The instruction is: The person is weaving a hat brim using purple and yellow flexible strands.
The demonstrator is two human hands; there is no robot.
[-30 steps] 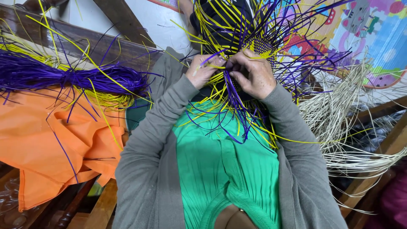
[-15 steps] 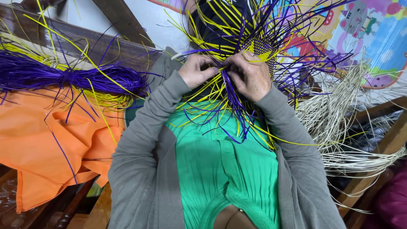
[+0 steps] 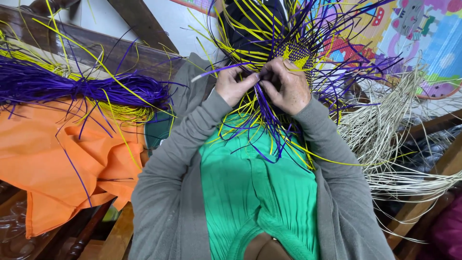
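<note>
Illumination is even and diffuse, moderately bright, with no single source identifiable; shadows are soft and shallow, darkest beneath the hands (image 3: 262,86) and in the lower left corner; colours are saturated; no strong glare is present; central detail is sharp; thin strands (image 3: 308,33) blur slightly toward the top edge; wide-angle distortion bends lines at the frame margins.

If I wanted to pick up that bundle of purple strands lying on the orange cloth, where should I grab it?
Probably at the tight waist of the purple strand bundle, where the strands gather thinnest. Come from above, fingers wrapping across it: it lies flat on the orange cloth, and both ends fan out loose.
</note>
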